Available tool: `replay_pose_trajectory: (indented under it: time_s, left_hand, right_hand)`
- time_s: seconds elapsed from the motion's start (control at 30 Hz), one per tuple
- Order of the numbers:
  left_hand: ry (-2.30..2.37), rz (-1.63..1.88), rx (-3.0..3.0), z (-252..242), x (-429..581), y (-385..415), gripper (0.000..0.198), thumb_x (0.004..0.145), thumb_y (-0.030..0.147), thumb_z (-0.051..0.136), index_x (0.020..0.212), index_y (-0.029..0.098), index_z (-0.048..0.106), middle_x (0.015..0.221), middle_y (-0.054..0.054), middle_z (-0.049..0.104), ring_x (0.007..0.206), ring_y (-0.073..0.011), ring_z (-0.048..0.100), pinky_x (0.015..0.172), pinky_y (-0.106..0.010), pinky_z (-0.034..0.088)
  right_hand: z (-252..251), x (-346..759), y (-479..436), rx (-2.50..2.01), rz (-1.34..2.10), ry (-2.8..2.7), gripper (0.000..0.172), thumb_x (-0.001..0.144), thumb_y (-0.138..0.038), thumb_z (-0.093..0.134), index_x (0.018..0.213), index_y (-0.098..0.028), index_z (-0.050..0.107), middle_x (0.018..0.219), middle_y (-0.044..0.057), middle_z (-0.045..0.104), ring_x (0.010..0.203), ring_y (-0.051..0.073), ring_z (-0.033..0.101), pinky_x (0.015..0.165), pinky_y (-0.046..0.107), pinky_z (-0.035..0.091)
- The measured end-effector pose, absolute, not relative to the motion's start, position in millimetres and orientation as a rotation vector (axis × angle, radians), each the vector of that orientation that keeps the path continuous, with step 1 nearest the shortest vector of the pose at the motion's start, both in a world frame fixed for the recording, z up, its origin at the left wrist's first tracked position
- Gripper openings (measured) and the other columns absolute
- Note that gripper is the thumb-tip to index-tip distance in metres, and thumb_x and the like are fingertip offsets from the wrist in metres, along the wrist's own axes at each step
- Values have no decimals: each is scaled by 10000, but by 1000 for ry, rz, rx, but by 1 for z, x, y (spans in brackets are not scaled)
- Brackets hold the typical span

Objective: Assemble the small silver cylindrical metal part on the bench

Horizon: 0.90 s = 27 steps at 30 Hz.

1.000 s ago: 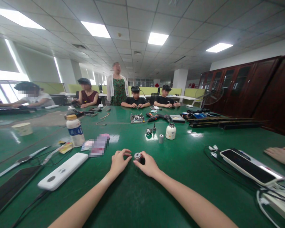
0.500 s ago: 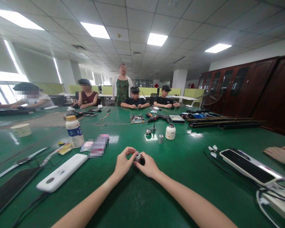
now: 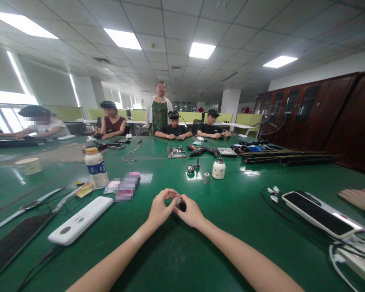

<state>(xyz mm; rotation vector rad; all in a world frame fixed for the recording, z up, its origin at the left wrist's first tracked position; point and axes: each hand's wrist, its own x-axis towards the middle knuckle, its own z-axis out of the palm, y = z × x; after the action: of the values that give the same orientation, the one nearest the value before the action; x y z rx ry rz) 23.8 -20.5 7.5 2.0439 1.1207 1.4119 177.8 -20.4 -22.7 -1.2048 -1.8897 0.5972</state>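
Observation:
My left hand [image 3: 159, 209] and my right hand [image 3: 191, 211] meet fingertip to fingertip over a small metal cylinder part [image 3: 178, 200] resting on the green table [image 3: 182, 251]. Both hands pinch it, and their fingers cover most of it. A dark piece [image 3: 182, 207] of the part shows just under my right thumb. Further back on the table stand a small grey cylinder [image 3: 206, 177], a white jar [image 3: 218, 168] and some small metal parts [image 3: 191, 168].
A white power bank [image 3: 79, 220] and a dark phone [image 3: 12, 243] lie to the left, near a white bottle [image 3: 96, 167]. A phone [image 3: 318, 213] with cables lies to the right, where another person's hand [image 3: 357, 198] rests. Several people sit at the far side, one stands.
My left hand has moved right and closed its fingers onto the metal part, which my right hand held alone before. The standing person has shifted slightly to the right.

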Motion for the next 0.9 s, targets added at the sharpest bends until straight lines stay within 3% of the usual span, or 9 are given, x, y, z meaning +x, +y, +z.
replay_pose_trajectory:
  time_s: [0.23,0.4,0.53,0.73,0.9]
  left_hand:
    - [1241,1452,2149,7,22,-20,160,796,259,624,947,224,663,934,-50,735,976,-244,682,896,-435,524]
    - [1281,1491,2121,8,23,-20,123,792,275,641,902,223,651,879,-37,729,863,-223,688,865,-406,507]
    - [1484,1557,2066,7,18,-16,101,820,318,636,870,231,641,879,-37,751,923,-248,671,878,-421,476]
    - [1794,1107,2069,-3,-2,-6,68,758,277,698,813,261,662,756,2,781,984,-332,643,861,-491,444]
    - [1533,1439,2059,-6,4,-5,109,799,341,656,832,237,642,812,-27,762,890,-262,688,853,-434,491]
  right_hand:
    - [-24,178,-19,-1171,581,-1890,208,814,-300,687,955,-215,559,924,24,685,866,200,639,783,302,462]
    - [-26,178,-19,-1181,595,-1883,219,800,-302,705,949,-219,569,932,21,692,874,200,638,792,304,464]
    - [-25,178,-19,-1181,602,-1873,230,803,-344,712,957,-223,590,916,20,696,871,202,643,787,305,468]
    - [-24,178,-20,-1205,601,-1867,257,795,-359,727,970,-219,600,941,33,700,890,205,647,808,314,471]
    - [-23,178,-21,-1206,597,-1870,239,799,-351,721,956,-217,598,929,31,696,878,202,645,801,312,467]
